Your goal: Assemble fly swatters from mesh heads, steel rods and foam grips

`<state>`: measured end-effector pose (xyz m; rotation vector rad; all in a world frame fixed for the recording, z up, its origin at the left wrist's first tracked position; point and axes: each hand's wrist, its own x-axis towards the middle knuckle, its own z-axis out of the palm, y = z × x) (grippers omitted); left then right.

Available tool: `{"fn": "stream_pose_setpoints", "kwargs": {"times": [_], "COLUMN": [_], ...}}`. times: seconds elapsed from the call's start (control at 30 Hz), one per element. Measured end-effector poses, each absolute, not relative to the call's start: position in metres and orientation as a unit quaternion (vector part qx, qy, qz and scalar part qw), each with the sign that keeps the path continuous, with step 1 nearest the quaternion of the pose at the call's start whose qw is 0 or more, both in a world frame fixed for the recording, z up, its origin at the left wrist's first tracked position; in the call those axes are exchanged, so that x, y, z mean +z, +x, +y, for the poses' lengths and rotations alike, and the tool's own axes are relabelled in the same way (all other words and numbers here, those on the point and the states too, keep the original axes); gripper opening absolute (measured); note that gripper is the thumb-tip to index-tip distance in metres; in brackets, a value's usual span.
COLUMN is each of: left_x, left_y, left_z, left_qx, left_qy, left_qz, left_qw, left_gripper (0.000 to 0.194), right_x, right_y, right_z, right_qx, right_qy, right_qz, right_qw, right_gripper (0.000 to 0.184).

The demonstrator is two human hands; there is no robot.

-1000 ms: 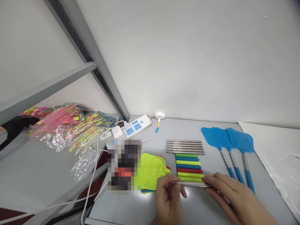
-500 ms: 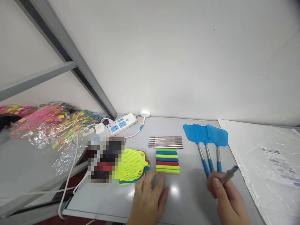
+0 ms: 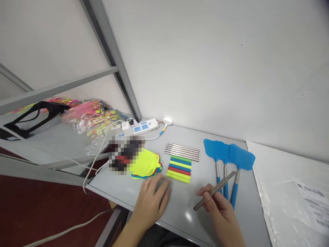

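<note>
My right hand [image 3: 218, 209] is closed around a thin metal rod [image 3: 215, 190] that slants up to the right, just in front of three blue fly swatters [image 3: 226, 154]. My left hand [image 3: 153, 199] lies flat and open on the grey table [image 3: 180, 206], its fingertips next to a stack of mesh swatter heads [image 3: 145, 164], yellow-green on top. Between the hands lies a row of coloured handle grips [image 3: 180, 168], and behind them a row of several bare metal rods [image 3: 182, 152].
A white power strip [image 3: 141, 127] with plugged cables and a small round white lamp [image 3: 167, 120] sit at the back by the wall. Packaged colourful items [image 3: 89, 115] lie on the left shelf. A plastic bag with papers [image 3: 295, 192] covers the right side. A blurred patch [image 3: 125, 154] adjoins the mesh heads.
A second ago both hands held the metal rod level in front of the grips. The left hand let go and lies flat; the right hand carried the rod rightward near the blue swatters.
</note>
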<state>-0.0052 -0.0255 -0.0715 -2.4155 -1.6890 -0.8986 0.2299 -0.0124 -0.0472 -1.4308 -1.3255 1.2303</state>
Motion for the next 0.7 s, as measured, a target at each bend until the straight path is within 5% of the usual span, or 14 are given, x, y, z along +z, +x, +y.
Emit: {"fn": "stream_pose_setpoints", "kwargs": {"times": [0.43,0.7], "left_x": [-0.07,-0.069], "left_y": [-0.021,-0.023], "left_z": [-0.019,-0.019], "left_qx": [-0.435,-0.478], "left_qy": [-0.742,-0.742], "left_qz": [-0.476,-0.438], "left_qw": [-0.184,-0.174], "left_gripper": [0.019,0.017], "right_x": [-0.087,-0.087], "right_y": [0.209,0.201], "right_z": [-0.025,-0.017], "right_qx": [0.385,0.37], "right_qy": [-0.574,-0.599], "right_qz": [-0.543,-0.49], "right_qw": [0.477,0.513], "right_gripper": [0.026,0.025]}}
